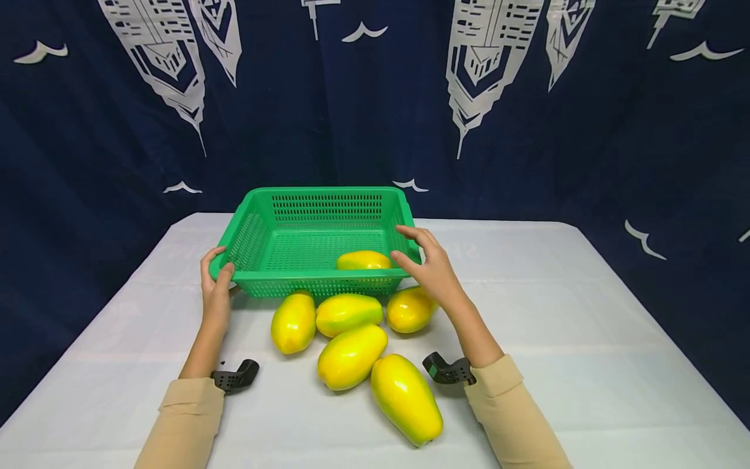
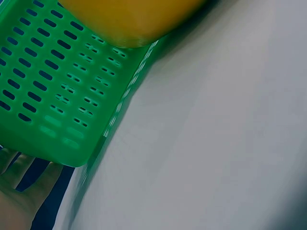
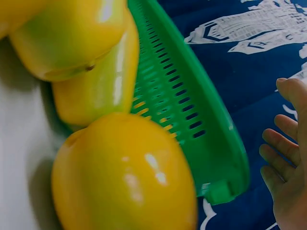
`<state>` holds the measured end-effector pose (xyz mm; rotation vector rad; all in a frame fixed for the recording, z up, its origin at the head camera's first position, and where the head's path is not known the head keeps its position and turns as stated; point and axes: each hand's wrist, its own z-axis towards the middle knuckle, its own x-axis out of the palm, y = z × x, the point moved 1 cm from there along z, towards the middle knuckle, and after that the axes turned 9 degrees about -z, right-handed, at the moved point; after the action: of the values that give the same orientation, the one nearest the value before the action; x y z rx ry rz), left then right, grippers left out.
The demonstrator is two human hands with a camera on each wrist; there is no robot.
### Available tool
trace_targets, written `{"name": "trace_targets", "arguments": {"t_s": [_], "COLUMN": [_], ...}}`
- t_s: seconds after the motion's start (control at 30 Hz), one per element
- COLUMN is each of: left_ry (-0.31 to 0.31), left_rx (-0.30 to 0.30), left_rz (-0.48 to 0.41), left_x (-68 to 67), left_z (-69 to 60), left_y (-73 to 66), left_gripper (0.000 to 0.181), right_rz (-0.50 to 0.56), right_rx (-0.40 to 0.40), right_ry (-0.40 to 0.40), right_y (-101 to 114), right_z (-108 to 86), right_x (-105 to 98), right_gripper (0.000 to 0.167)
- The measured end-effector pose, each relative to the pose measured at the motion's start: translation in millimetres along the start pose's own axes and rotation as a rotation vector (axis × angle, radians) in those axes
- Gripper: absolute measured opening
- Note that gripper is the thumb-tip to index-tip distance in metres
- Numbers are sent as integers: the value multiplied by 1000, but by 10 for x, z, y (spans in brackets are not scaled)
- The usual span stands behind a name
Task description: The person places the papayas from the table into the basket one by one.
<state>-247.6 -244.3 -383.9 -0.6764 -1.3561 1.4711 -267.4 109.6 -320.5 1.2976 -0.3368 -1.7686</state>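
A green plastic basket (image 1: 328, 276) with slotted sides stands toward the back of the table. My left hand (image 1: 215, 286) grips its near left corner, thumb over the rim and fingers around the outside. In the left wrist view, fingers (image 2: 44, 184) show at the basket corner. My right hand (image 1: 432, 267) is at the right rim, fingers and thumb parted with nothing held between them; the right wrist view shows a gap between that hand (image 3: 290, 158) and the basket (image 3: 211, 115). One yellow fruit (image 1: 363, 260), like a papaya or mango, lies inside the basket.
Several similar yellow-green fruits lie on the white table before the basket: one at left (image 1: 294, 324), one below the right hand (image 1: 408, 311), one nearest the front (image 1: 406, 398). A dark blue patterned curtain (image 1: 328, 130) hangs behind the table.
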Motion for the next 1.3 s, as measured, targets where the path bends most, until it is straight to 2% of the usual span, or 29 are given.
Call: {"name": "trace_targets", "arguments": {"t_s": [0.17,0.43,0.8,1.1,1.3], "left_ry": [-2,-3,-8,3,4], "left_rx": [0,0,5,8,12], "left_rz": [4,12,-1,8,-1], "left_x": [0,-3,8,-2,3], "left_z": [5,-13,-4,-4,0], "left_y": [-6,-4,-8,8,6], "left_gripper": [39,40,38,39,40], "right_rz": [7,6,-2,2,-2], "right_rx": [-39,-70,-36,13,-6], "right_ry": [-36,-27,29,33,17], "right_y": [67,141,140,101,95], "right_z": [-17,-56,-161,-258,-313], "right_x": [-68,-102,-129,-164,-177], "right_gripper": [47,47,48,48,48]}}
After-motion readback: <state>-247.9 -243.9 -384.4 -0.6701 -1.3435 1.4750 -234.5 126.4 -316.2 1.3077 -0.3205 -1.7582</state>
